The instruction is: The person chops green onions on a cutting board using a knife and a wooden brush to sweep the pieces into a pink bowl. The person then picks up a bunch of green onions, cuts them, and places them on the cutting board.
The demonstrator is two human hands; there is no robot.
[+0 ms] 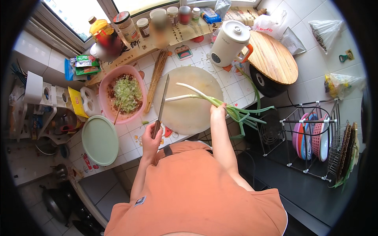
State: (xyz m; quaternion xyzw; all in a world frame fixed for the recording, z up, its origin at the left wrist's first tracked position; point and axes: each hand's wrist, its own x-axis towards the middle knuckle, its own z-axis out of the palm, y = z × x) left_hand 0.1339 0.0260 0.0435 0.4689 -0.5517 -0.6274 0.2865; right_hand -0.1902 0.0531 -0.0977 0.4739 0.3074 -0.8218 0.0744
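My left hand (152,138) is closed round the brown handle of a kitchen knife (163,100), whose blade points away from me over the left part of a round cutting board (189,118). In my right hand (218,109) is a bunch of green onions (203,96); the white ends lie over the board, one beside the blade, and the green leaves hang past the counter's edge. Left of the board a pink bowl (102,88) holds chopped pale green pieces (127,90) on a reddish-brown mixture. A chopstick-like stick (118,112) leans in it.
A bundle of thin brown stalks (156,79) lies between bowl and board. A green lid (100,140) is at the near left. Behind stand a white kettle (230,44) and several jars (143,28). A wooden lid (273,57) covers a black pot (261,82). Dish rack (308,121) at right.
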